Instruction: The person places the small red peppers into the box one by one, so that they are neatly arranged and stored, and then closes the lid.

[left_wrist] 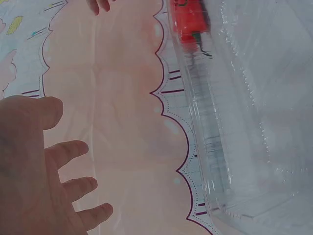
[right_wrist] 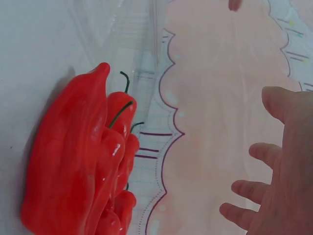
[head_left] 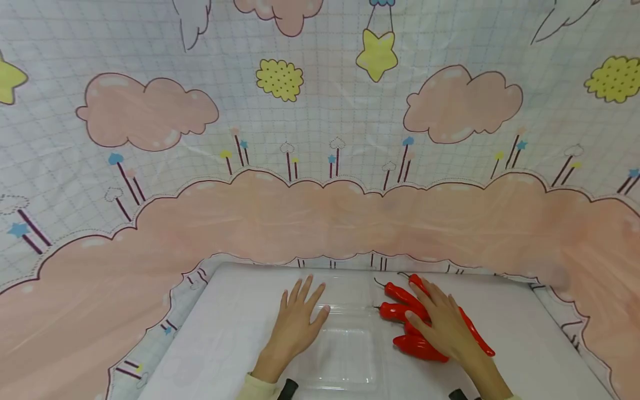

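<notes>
While the left hand (head_left: pixel 295 322) is near the clear container (head_left: pixel 347 355) and the right hand (head_left: pixel 442 322) over red peppers (head_left: pixel 419 347) beside it, both have fingers spread, gripping nothing; holding peppers by body, not stem, should prove steadier.

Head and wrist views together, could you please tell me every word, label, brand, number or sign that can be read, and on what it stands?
None can be read in any view.
Patterned cloth: printed drawings only, such as pink clouds and yellow stars.
Clear plastic container: no readable label or number.
Red chili peppers: none readable; one small dark mark in the left wrist view is too blurred to make out.
</notes>
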`<act>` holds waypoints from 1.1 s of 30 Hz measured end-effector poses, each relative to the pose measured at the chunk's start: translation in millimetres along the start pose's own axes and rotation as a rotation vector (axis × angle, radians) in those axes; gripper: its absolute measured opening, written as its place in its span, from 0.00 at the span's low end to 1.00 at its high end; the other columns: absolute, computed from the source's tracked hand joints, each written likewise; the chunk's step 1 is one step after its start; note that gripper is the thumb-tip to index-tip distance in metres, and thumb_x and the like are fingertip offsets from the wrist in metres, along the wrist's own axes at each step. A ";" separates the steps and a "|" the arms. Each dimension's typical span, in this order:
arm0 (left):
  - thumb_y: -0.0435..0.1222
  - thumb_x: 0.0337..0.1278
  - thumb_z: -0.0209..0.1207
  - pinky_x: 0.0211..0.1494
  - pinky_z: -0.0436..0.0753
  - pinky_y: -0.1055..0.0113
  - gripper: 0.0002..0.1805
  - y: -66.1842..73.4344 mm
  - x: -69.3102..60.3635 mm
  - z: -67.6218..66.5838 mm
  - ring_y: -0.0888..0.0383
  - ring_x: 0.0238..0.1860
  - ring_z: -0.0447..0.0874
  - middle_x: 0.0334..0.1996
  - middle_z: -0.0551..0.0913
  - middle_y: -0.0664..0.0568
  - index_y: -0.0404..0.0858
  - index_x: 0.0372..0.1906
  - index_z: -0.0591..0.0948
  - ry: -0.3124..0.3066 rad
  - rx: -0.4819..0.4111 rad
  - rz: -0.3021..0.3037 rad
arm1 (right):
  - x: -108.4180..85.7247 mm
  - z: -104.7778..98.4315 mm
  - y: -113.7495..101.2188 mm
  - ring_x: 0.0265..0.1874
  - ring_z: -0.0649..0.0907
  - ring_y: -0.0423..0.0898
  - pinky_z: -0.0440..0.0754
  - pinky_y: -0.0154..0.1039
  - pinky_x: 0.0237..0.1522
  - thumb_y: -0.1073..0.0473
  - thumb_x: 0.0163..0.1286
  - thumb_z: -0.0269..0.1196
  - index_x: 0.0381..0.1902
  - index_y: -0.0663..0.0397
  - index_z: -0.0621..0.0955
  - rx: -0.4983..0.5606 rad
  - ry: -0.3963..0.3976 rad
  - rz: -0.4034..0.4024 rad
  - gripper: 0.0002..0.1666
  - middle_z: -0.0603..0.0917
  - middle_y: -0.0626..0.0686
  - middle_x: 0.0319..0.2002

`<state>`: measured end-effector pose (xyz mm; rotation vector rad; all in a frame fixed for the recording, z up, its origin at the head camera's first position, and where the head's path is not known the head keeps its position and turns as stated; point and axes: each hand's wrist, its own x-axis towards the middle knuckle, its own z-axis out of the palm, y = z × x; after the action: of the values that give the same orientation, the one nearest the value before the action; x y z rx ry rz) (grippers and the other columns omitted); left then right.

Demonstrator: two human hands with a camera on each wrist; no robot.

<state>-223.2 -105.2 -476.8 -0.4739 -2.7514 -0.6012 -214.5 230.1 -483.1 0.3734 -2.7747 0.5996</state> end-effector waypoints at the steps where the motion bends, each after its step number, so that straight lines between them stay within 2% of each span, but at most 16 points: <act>1: 0.56 0.71 0.47 0.74 0.54 0.33 0.30 -0.9 -1.2 -0.4 0.40 0.78 0.52 0.77 0.57 0.46 0.51 0.73 0.68 0.004 -0.003 -0.003 | -0.8 -0.2 0.3 0.70 0.63 0.68 0.55 0.78 0.64 0.39 0.67 0.60 0.74 0.46 0.64 0.003 0.011 -0.009 0.42 0.63 0.64 0.73; 5: 0.55 0.70 0.49 0.74 0.55 0.33 0.30 -4.5 -6.7 -1.5 0.40 0.77 0.53 0.77 0.57 0.47 0.50 0.72 0.68 0.019 -0.013 -0.018 | -4.4 1.0 2.6 0.69 0.64 0.67 0.56 0.77 0.65 0.40 0.67 0.61 0.75 0.44 0.64 0.013 0.016 -0.012 0.42 0.64 0.64 0.73; 9: 0.54 0.69 0.50 0.73 0.57 0.33 0.30 -7.0 -12.1 -1.5 0.40 0.77 0.54 0.78 0.57 0.47 0.49 0.72 0.68 0.008 -0.025 -0.036 | -7.4 2.8 5.8 0.68 0.65 0.66 0.58 0.76 0.64 0.39 0.67 0.60 0.75 0.44 0.64 0.021 0.018 -0.007 0.42 0.65 0.62 0.72; 14: 0.52 0.69 0.51 0.71 0.61 0.33 0.30 -10.7 -18.3 1.1 0.38 0.75 0.57 0.76 0.59 0.44 0.48 0.72 0.69 0.003 -0.029 -0.052 | -11.2 5.6 10.0 0.67 0.67 0.65 0.62 0.76 0.62 0.41 0.67 0.61 0.73 0.48 0.65 0.022 0.015 0.004 0.41 0.68 0.61 0.71; 18: 0.52 0.67 0.54 0.70 0.63 0.35 0.30 -14.1 -25.0 3.3 0.37 0.74 0.59 0.76 0.60 0.44 0.48 0.71 0.70 0.003 -0.024 -0.071 | -15.7 6.5 11.0 0.66 0.68 0.65 0.67 0.75 0.59 0.42 0.65 0.64 0.72 0.51 0.67 0.011 -0.025 0.049 0.42 0.69 0.62 0.70; 24: 0.52 0.66 0.56 0.70 0.67 0.38 0.30 -19.8 -34.1 5.5 0.39 0.74 0.61 0.76 0.61 0.46 0.50 0.70 0.71 -0.005 -0.027 -0.105 | -20.9 7.8 12.9 0.65 0.69 0.66 0.72 0.75 0.53 0.40 0.63 0.66 0.73 0.46 0.66 0.039 -0.112 0.124 0.44 0.69 0.61 0.69; 33: 0.50 0.66 0.56 0.64 0.70 0.34 0.29 -27.7 -44.4 9.2 0.39 0.73 0.63 0.76 0.61 0.47 0.49 0.70 0.71 -0.025 -0.052 -0.140 | -30.8 14.0 19.9 0.65 0.69 0.65 0.73 0.73 0.55 0.37 0.62 0.65 0.72 0.46 0.68 0.063 -0.153 0.144 0.44 0.71 0.61 0.68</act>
<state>-195.2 -136.2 -509.6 -0.3039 -2.8155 -0.7061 -195.0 247.5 -512.4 0.2437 -2.9538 0.7212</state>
